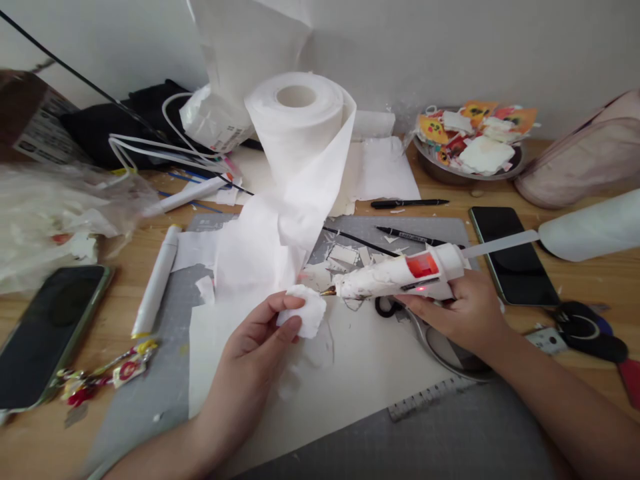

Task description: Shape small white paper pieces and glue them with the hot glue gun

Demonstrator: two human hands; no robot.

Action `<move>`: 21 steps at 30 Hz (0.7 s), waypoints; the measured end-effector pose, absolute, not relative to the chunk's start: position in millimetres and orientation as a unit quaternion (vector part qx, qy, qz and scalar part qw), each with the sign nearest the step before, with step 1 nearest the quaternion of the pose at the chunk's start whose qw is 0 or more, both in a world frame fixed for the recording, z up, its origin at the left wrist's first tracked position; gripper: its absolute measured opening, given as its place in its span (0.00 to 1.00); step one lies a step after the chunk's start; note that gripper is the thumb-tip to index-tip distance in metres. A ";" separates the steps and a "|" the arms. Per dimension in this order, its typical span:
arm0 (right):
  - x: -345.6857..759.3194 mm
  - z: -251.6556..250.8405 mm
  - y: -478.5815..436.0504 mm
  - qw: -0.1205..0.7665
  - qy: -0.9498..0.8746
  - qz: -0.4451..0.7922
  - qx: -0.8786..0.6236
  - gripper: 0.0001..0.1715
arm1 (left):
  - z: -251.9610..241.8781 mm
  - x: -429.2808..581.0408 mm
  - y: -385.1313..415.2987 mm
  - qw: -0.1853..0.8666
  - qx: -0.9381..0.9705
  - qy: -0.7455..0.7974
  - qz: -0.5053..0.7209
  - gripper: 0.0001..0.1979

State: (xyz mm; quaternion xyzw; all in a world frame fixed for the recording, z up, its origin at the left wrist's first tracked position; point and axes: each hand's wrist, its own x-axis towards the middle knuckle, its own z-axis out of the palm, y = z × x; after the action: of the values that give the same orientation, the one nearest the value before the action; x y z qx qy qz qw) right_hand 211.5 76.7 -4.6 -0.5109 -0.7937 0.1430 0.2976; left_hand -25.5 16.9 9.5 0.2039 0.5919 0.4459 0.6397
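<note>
Between the thumb and fingers of my left hand (pixel 255 340) is a small white piece of tissue (pixel 311 313) with a ragged edge. My right hand (pixel 463 310) is wrapped round a white hot glue gun (pixel 380 275), whose red light is on and whose glue stick points out at the back. The gun's metal tip is at the tissue piece's upper right edge; whether they touch, I cannot tell. Beyond the hands, a large white roll (pixel 300 140) stands with its loose sheet (pixel 260 247) hanging toward me. Paper scraps (pixel 343 257) lie near the tip.
Cream paper (pixel 350 380) and a ruler (pixel 430 398) lie on the grey mat (pixel 135 413). Phones (pixel 515 257) flank the mat. Scissors (pixel 590 333) lie at right, a white marker (pixel 157 283) at left. A metal bowl (pixel 470 175) of decorated pieces stands at the back right.
</note>
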 end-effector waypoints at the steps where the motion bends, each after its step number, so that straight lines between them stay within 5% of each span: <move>1: 211.5 -4.9 76.8 0.299 -0.793 0.142 -0.512 0.12 | 9.3 -25.3 16.8 0.640 0.206 0.590 0.447 0.10; 21: 211.3 -5.2 77.2 0.320 -0.781 0.159 -0.513 0.10 | 1.5 -29.8 17.3 0.618 0.260 0.599 0.437 0.10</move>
State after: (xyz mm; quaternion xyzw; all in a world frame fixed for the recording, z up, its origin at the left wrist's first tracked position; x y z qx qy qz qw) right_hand 211.3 77.2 -5.2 -0.5127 -0.7809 0.1587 0.3196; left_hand -29.8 17.3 1.5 0.2602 0.5994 0.4368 0.6183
